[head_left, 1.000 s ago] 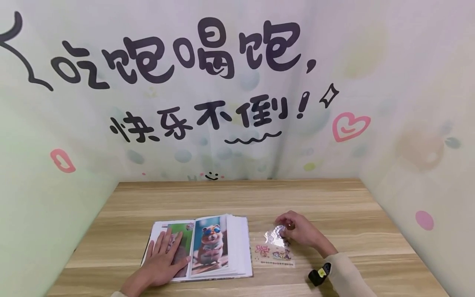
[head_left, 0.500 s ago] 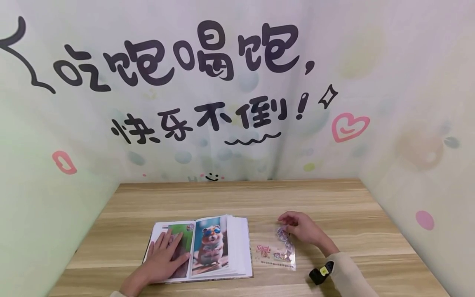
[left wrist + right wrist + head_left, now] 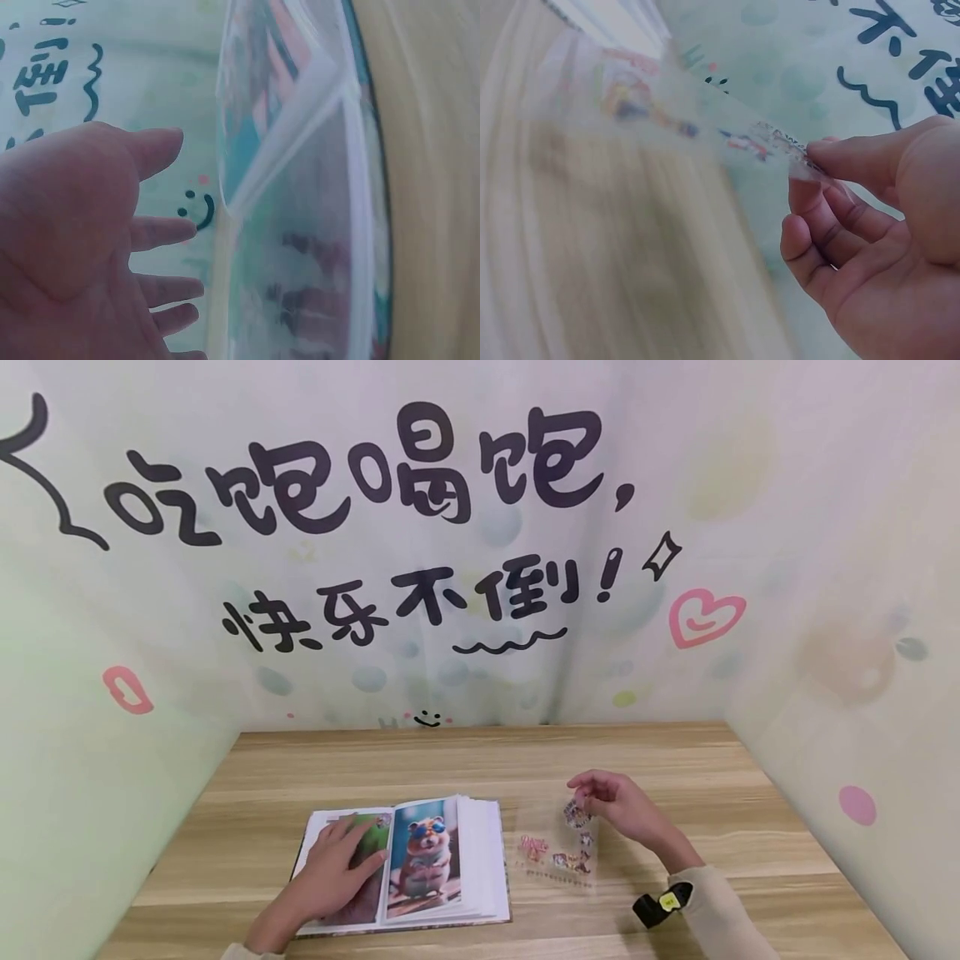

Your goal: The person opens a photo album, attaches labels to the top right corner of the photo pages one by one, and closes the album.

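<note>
A photo album [image 3: 489,860] lies spread on the table, its right page showing a picture of a hamster in sunglasses [image 3: 424,860]. My left hand [image 3: 327,872] is over the left page, which has a green picture [image 3: 377,837]. In the left wrist view the fingers of that hand [image 3: 75,232] are extended, apart from the glossy page. Right of the album, my right hand [image 3: 626,810] pinches the upper right corner of a clear sticker sheet [image 3: 534,845] between thumb and fingers. Small colourful characters and pink lettering are printed on the sheet, which tilts up from the table in the right wrist view.
The wood-grain table [image 3: 667,752] runs back to a white curtain wall [image 3: 360,552] with large black lettering. Side walls stand left and right. A black strap [image 3: 660,906] with a yellow label is at the right sleeve.
My right hand has raised the sticker sheet and moved it slightly up and away, still pinched at the corner. My left hand's fingers have shifted and lifted a little over the left page.
</note>
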Demonstrator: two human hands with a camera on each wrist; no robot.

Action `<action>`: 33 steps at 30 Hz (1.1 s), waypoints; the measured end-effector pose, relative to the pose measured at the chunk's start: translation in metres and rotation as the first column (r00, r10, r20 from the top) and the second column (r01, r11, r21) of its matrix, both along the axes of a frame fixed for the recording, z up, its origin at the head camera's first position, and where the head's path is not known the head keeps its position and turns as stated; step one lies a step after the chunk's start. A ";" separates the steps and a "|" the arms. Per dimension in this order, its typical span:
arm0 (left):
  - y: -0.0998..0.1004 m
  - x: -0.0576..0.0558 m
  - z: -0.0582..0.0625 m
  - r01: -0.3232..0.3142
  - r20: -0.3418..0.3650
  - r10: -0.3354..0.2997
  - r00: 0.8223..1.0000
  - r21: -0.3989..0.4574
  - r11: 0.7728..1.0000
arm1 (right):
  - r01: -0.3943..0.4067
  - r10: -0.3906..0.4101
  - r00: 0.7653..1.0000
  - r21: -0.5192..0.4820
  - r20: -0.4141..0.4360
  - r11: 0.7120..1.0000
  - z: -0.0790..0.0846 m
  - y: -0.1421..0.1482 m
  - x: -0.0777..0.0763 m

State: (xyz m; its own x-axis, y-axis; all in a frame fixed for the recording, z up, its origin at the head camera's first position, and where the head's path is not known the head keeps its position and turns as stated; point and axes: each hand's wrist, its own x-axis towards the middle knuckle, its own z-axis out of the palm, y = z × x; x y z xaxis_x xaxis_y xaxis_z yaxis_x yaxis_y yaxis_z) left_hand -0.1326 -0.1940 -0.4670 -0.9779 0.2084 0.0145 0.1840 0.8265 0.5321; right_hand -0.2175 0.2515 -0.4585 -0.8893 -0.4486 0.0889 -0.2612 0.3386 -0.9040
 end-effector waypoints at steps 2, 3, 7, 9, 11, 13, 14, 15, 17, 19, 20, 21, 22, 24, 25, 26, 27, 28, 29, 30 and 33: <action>0.004 -0.001 0.002 0.006 -0.010 -0.005 1.000 0.023 1.000 | -0.003 0.003 1.000 -0.006 0.018 1.000 0.004 -0.001 0.000; 0.006 -0.001 0.003 0.008 -0.014 -0.008 1.000 0.034 0.999 | -0.006 0.006 1.000 -0.008 0.022 1.000 0.005 -0.001 0.000; 0.016 -0.003 0.008 0.017 -0.005 -0.017 1.000 0.091 0.996 | -0.017 0.018 1.000 -0.015 0.021 1.000 0.012 -0.003 0.001; 0.021 -0.004 0.010 0.022 0.010 -0.023 1.000 0.132 0.991 | -0.020 0.021 1.000 -0.016 0.018 1.000 0.015 -0.005 0.001; 0.026 -0.006 0.011 0.025 0.023 -0.029 0.999 0.176 0.984 | -0.023 0.024 0.999 -0.019 0.024 1.000 0.018 -0.006 0.002; 0.032 -0.007 0.013 0.030 0.021 -0.036 0.999 0.216 0.976 | -0.033 0.034 0.999 -0.029 0.034 0.999 0.021 -0.009 0.003; 0.035 -0.008 0.014 0.031 0.022 -0.037 0.999 0.233 0.972 | -0.039 0.041 0.998 -0.036 0.037 0.999 0.023 -0.010 0.003; 0.038 -0.009 0.015 0.031 0.022 -0.037 0.999 0.250 0.968 | -0.049 0.051 0.998 -0.046 0.038 0.998 0.024 -0.011 0.004; 0.044 -0.011 0.017 0.030 0.011 -0.034 0.999 0.272 0.962 | -0.068 0.071 0.997 -0.067 0.043 0.995 0.028 -0.015 0.005; 0.050 -0.012 0.020 0.025 0.015 -0.030 0.999 0.296 0.955 | -0.079 0.083 0.995 -0.082 0.049 0.994 0.030 -0.018 0.006; 0.053 -0.014 0.021 0.022 0.016 -0.028 0.999 0.307 0.952 | -0.087 0.091 0.995 -0.090 0.049 0.992 0.032 -0.020 0.007; 0.056 -0.014 0.022 0.020 0.018 -0.027 0.999 0.322 0.947 | -0.091 0.097 0.994 -0.097 0.053 0.991 0.033 -0.022 0.008; 0.059 -0.015 0.024 0.021 0.022 -0.030 0.999 0.340 0.940 | -0.093 0.099 0.994 -0.102 0.056 0.990 0.034 -0.024 0.008; 0.065 -0.016 0.027 0.022 0.032 -0.037 0.999 0.376 0.926 | -0.100 0.107 0.992 -0.111 0.060 0.989 0.036 -0.029 0.010; 0.067 -0.016 0.029 0.027 0.033 -0.044 0.999 0.395 0.918 | -0.106 0.114 0.991 -0.119 0.064 0.987 0.037 -0.031 0.011; 0.069 -0.016 0.030 0.034 0.036 -0.053 0.998 0.416 0.909 | -0.113 0.122 0.990 -0.128 0.068 0.985 0.038 -0.033 0.011; 0.072 -0.016 0.032 0.043 0.036 -0.065 0.997 0.438 0.898 | -0.118 0.129 0.989 -0.137 0.075 0.984 0.038 -0.035 0.012; 0.074 -0.016 0.034 0.050 0.035 -0.074 0.997 0.453 0.890 | -0.125 0.138 0.987 -0.146 0.081 0.981 0.039 -0.037 0.012; 0.076 -0.015 0.036 0.057 0.031 -0.080 0.996 0.464 0.884 | -0.133 0.147 0.985 -0.153 0.088 0.979 0.039 -0.040 0.013; 0.078 -0.015 0.038 0.063 0.029 -0.087 0.996 0.475 0.878 | -0.139 0.156 0.983 -0.161 0.096 0.977 0.039 -0.042 0.014; 0.083 -0.015 0.043 0.081 0.026 -0.108 0.994 0.498 0.863 | -0.156 0.177 0.978 -0.170 0.113 0.973 0.038 -0.049 0.016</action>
